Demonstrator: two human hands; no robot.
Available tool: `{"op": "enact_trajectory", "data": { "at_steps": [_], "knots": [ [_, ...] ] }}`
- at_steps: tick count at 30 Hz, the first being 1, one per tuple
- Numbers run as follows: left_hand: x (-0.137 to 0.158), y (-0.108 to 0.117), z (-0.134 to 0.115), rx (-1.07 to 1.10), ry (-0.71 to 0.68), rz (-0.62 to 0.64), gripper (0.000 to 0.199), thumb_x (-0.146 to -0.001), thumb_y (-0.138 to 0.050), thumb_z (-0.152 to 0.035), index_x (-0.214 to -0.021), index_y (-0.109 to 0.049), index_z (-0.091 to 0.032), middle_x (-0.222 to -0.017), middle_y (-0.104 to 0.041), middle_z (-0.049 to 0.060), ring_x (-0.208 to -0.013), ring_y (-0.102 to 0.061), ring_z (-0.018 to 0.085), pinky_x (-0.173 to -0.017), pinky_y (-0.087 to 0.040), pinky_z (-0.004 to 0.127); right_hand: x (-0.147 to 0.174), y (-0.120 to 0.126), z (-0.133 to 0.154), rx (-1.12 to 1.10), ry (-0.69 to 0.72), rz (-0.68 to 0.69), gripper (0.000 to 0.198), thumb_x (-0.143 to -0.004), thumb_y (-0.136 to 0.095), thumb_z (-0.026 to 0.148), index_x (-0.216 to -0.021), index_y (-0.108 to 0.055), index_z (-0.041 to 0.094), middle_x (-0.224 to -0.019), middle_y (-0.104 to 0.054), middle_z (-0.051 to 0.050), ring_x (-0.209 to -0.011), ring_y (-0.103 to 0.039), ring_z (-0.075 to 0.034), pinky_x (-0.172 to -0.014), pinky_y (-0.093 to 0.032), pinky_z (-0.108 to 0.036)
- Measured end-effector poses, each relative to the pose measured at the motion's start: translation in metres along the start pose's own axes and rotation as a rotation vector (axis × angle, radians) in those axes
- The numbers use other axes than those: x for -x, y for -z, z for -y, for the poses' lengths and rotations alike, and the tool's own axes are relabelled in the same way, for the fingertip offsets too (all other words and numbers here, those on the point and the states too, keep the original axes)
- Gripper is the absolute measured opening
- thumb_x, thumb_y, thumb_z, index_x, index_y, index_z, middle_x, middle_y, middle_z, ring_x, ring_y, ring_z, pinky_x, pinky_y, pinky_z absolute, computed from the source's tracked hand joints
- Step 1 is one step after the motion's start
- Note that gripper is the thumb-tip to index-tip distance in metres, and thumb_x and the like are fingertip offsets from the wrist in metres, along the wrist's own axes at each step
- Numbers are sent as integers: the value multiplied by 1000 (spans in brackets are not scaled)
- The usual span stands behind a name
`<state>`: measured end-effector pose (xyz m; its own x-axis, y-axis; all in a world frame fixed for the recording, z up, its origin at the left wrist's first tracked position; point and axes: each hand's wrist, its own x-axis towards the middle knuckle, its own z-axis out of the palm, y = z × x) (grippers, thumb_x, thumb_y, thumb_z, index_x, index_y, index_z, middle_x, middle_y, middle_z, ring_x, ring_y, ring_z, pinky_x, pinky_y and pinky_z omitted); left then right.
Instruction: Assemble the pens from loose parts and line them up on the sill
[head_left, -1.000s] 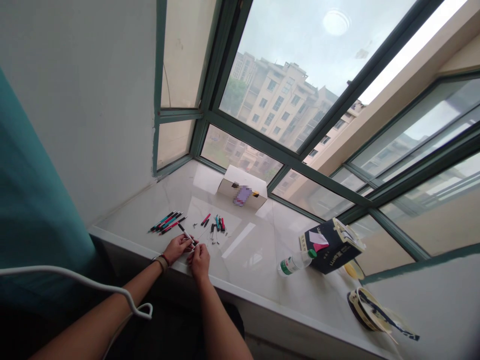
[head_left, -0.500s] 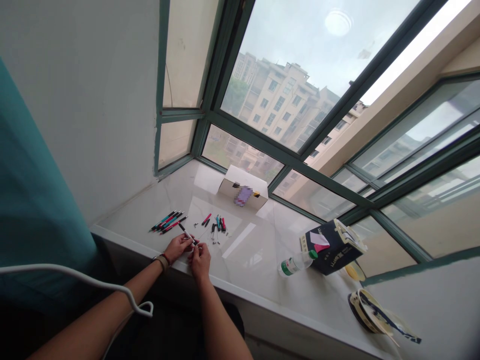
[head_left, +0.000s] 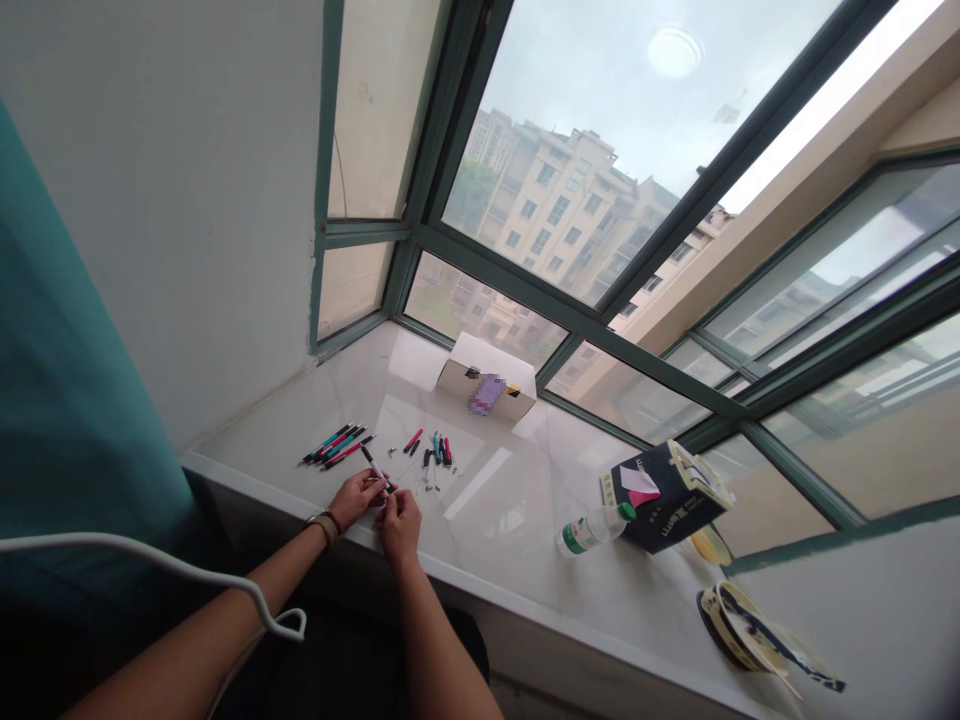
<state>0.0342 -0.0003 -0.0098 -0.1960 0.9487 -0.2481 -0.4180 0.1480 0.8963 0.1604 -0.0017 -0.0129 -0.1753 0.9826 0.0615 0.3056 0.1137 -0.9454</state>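
Note:
Between my two hands, near the front edge of the white ledge, is a pen point(head_left: 373, 464) with a white barrel and black ends, slanting up to the left. My left hand point(head_left: 358, 498) is closed around its barrel. The fingers of my right hand point(head_left: 400, 522) pinch the lower end, and that tip is partly hidden. Just beyond my left hand lies a row of red, teal and black pens point(head_left: 336, 446). Loose pen parts point(head_left: 439, 448), red, black and teal barrel pieces with thin refills and small metal bits, are scattered beyond my right hand.
A white box point(head_left: 480, 378) stands by the window. To the right are a clear bottle point(head_left: 592, 530) with a green cap, a dark printed carton point(head_left: 664, 500) and a bowl-like container point(head_left: 739, 625) with a stick. A white cable point(head_left: 150, 556) crosses at lower left.
Both hands keep hold of the pen in nearly the same place. The pen's upper end has shifted very slightly to the right.

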Motion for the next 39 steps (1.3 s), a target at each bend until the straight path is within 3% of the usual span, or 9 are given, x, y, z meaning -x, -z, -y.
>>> {"op": "enact_trajectory", "data": {
  "at_steps": [11, 17, 21, 24, 27, 32, 37, 39],
  "knots": [
    [-1, -1, 3, -12, -27, -10, 42, -64, -80, -48, -79, -56, -17, -67, -69, 2, -63, -65, 14, -61, -56, 24, -2, -2, -5, 6, -12, -8, 27, -93, -42, 38, -75, -55, 23, -55, -61, 2, -50, -55, -16, -52, -41, -24],
    [-7, 2, 12, 18, -25, -20, 40, -67, -78, -45, -85, -56, -17, -69, -68, 1, -60, -63, 12, -61, -56, 24, 0, 0, -2, 1, 36, -8, 28, -91, -47, 41, -72, -58, 22, -58, -62, 0, -55, -57, -16, -54, -43, -25],
    [-8, 4, 11, -27, -28, -22, 39, -70, -73, -43, -94, -60, -15, -68, -64, -1, -55, -58, 10, -55, -53, 23, -4, 0, 0, -176, -114, 18, 35, -89, -47, 50, -75, -57, 20, -55, -61, 1, -44, -51, -14, -43, -40, -23],
    [-2, 2, 9, -185, -78, -13, 36, -77, -62, -47, -95, -59, -16, -62, -57, -4, -50, -53, 10, -49, -49, 22, -6, -1, 0, -280, -214, 19, 39, -89, -43, 54, -77, -55, 19, -52, -58, 2, -36, -46, -12, -36, -35, -22],
    [7, -6, 8, -500, -193, -3, 30, -84, -50, -47, -90, -57, -19, -59, -57, -4, -50, -54, 13, -50, -44, 23, -7, -2, 0, -247, -189, -21, 37, -87, -48, 53, -73, -54, 19, -52, -58, 3, -37, -47, -11, -36, -37, -21],
    [22, -21, 13, -1050, -297, -150, 29, -95, -30, -40, -103, -52, -22, -76, -68, 3, -74, -67, 20, -65, -43, 27, -7, 2, -3, -217, -156, -65, 31, -84, -53, 45, -67, -53, 19, -55, -56, 3, -46, -51, -12, -41, -41, -22],
    [29, -34, 16, -1333, -290, -126, 33, -99, -22, -36, -115, -47, -21, -81, -70, 8, -77, -69, 24, -64, -42, 29, -8, 28, -10, -298, -250, 50, 26, -81, -53, 45, -76, -54, 19, -60, -60, 1, -43, -51, -13, -41, -43, -24],
    [30, -37, 15, -1384, -317, -135, 34, -99, -20, -35, -114, -47, -21, -82, -70, 8, -77, -69, 24, -64, -42, 29, -12, 47, -11, -198, -241, 39, 25, -82, -52, 44, -80, -54, 19, -64, -62, 0, -43, -52, -14, -40, -42, -25]
  ]
}}
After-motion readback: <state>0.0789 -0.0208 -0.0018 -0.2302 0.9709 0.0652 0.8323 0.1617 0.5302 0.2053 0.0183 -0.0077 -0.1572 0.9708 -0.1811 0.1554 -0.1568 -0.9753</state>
